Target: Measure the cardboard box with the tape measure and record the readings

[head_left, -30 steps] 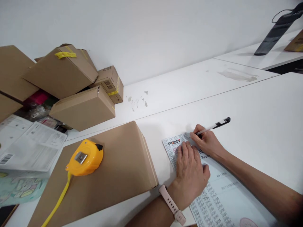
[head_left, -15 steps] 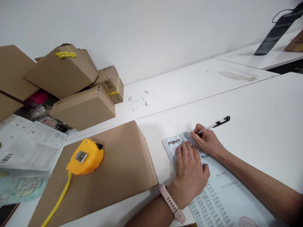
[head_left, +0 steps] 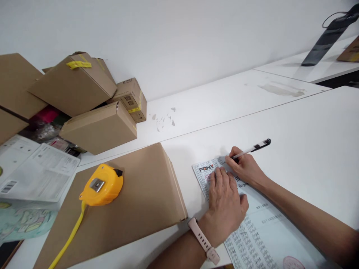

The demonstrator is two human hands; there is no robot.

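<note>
A printed paper (head_left: 269, 228) headed "PONY" lies on the white table, with columns of small handwriting down its left side and a red round stamp at the bottom. My left hand (head_left: 227, 203) rests flat on its upper part, fingers stretched out, a pink band on the wrist. Between the fingers of my right hand (head_left: 246, 168) is a pen (head_left: 254, 147) with a clear barrel and black cap end. Its tip is hidden behind the fingers, near the paper's top edge beside the logo.
Left of the paper sits a cardboard box (head_left: 140, 190) with a yellow tape measure (head_left: 102, 185) on top, its tape pulled out. More boxes (head_left: 75, 84) are piled at the back left, near white printed packets (head_left: 42, 172). A dark bottle (head_left: 322, 43) stands far right.
The pen's upper end has shifted slightly down and left as my right hand moves a little. My left hand and the paper stay in place.
</note>
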